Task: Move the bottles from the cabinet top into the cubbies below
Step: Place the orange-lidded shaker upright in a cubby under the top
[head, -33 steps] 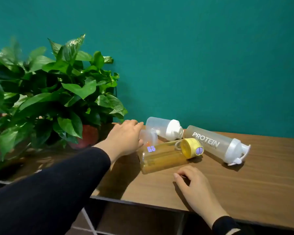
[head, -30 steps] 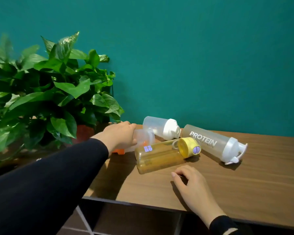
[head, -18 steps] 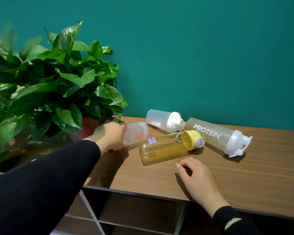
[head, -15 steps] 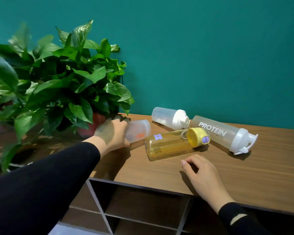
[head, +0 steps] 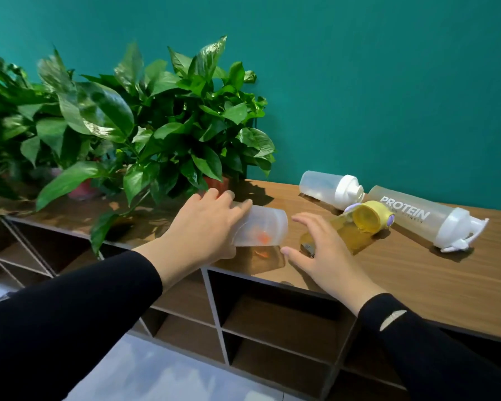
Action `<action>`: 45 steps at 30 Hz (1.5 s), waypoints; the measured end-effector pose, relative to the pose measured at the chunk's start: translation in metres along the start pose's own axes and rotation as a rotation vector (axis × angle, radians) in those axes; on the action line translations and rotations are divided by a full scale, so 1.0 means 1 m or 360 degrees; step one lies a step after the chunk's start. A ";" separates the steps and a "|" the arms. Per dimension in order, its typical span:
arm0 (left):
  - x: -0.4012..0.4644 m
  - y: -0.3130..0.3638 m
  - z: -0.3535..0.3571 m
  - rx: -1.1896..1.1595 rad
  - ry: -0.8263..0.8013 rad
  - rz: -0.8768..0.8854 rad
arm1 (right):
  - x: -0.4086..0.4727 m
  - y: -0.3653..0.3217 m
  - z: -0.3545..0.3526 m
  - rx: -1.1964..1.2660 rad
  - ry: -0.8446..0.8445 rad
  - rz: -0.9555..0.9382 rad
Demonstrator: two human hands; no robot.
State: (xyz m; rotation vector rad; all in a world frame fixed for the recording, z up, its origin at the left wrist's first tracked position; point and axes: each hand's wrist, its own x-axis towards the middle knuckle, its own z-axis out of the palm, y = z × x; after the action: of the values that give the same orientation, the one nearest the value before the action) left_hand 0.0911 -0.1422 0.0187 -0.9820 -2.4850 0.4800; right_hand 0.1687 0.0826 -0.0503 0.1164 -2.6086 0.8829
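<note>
My left hand point(head: 206, 227) grips a frosted clear bottle point(head: 262, 230) with something orange inside, held on its side just above the front of the wooden cabinet top point(head: 417, 279). My right hand point(head: 321, 253) hovers with fingers spread over the base end of an amber bottle with a yellow lid point(head: 356, 227), which lies on its side. Behind it lie a short clear bottle with a white cap point(head: 330, 189) and a long frosted bottle marked PROTEIN point(head: 428, 221). Open cubbies point(head: 278, 319) sit below the top.
Leafy potted plants point(head: 156, 125) crowd the left part of the cabinet top, their leaves hanging over the front edge. A teal wall point(head: 359, 82) stands right behind. Pale floor point(head: 162, 377) shows at the bottom.
My left hand has drawn the frosted bottle from beside the plant toward the front edge. My right hand has lifted off the wood and spread over the amber bottle. My view has swung lower.
</note>
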 end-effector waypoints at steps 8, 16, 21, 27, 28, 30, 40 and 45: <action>-0.002 0.017 -0.022 0.0045 0.0150 0.0340 | -0.001 -0.003 -0.010 0.0103 -0.0178 0.0025; -0.016 0.013 -0.050 -0.0113 0.0497 0.0686 | -0.027 -0.030 -0.014 0.0284 -0.0099 0.0021; -0.080 0.038 -0.017 -0.1511 0.0994 -0.0058 | -0.088 -0.028 0.002 0.0657 -0.0059 0.0300; -0.119 0.143 0.029 -0.2974 0.0203 -0.1153 | -0.140 -0.025 0.056 0.0802 -0.0193 0.0643; -0.119 0.151 0.035 -0.3019 0.0094 -0.1256 | -0.144 -0.023 0.065 0.0787 -0.0259 0.0705; -0.118 0.160 0.047 -0.3037 -0.0096 -0.1431 | -0.145 -0.021 0.077 0.0707 -0.0397 0.0796; -0.092 0.150 0.134 -0.2766 -0.0380 -0.1343 | -0.108 0.027 0.162 0.0767 -0.0519 0.1184; -0.075 0.135 0.173 -0.2795 -0.0371 -0.1436 | -0.075 0.050 0.201 0.0719 -0.0524 0.1234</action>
State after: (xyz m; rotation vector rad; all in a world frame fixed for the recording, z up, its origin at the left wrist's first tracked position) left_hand 0.1296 -0.1296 -0.2094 0.0276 -2.7223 -2.1678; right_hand 0.1619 -0.0018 -0.2541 -0.7352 -2.7012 1.8377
